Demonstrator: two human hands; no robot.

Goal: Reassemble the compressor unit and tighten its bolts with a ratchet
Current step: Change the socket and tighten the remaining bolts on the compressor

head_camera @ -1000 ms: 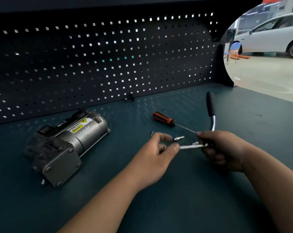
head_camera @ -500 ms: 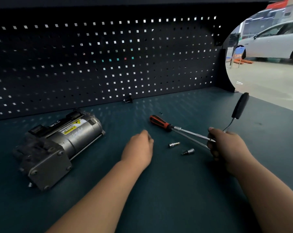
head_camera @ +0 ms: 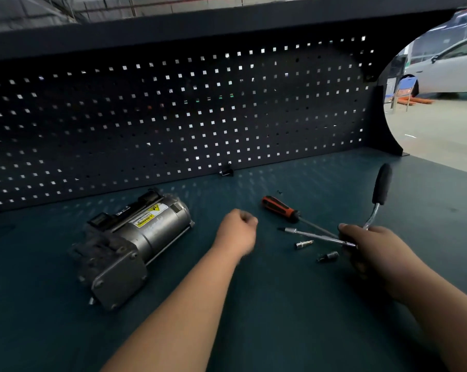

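Our right hand [head_camera: 371, 248] clamps its fingers on the ratchet [head_camera: 381, 186]; the left hand [head_camera: 236, 232] curls its fingers, seemingly empty. We should seat a matching bit [head_camera: 303, 244] fully first.

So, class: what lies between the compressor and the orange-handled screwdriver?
In the head view, only the left hand, loosely fisted, sits between them; the bench there is otherwise bare.

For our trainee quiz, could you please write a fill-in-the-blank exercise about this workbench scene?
The right hand grips the ____.
The compressor lies to the ____ of the left hand.
The screwdriver has an orange and ____ handle.
____ small sockets lie loose near the right hand.
Missing words: ratchet; left; black; two.
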